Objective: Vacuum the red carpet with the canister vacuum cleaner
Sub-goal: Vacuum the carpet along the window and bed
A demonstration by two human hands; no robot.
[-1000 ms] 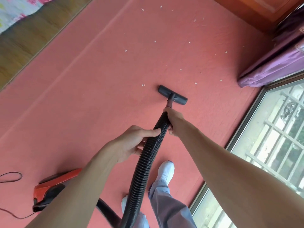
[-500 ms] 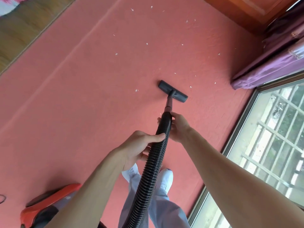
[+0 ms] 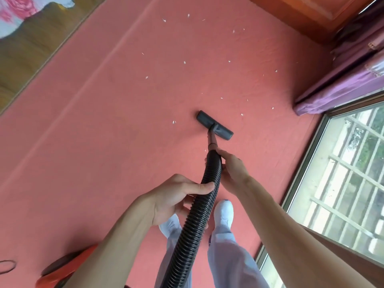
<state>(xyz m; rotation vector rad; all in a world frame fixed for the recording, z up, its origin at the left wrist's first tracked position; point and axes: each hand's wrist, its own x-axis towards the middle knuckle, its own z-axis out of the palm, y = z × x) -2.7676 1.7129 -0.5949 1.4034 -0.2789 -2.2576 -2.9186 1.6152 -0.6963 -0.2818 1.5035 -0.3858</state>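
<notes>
Two hands of mine grasp one ribbed black hose (image 3: pixel 193 221): right hand (image 3: pixel 232 171) near the flat rectangular nozzle (image 3: pixel 215 125), left hand (image 3: pixel 174 196) farther from it.

Wide open carpet (image 3: pixel 104 142) left and far of nozzle (image 3: pixel 215 125), small white scraps (image 3: pixel 174 122) scattered there. Right side blocked: purple cushion (image 3: pixel 342 88), window (image 3: pixel 342 173). Near left: orange vacuum body (image 3: pixel 68 265).
</notes>
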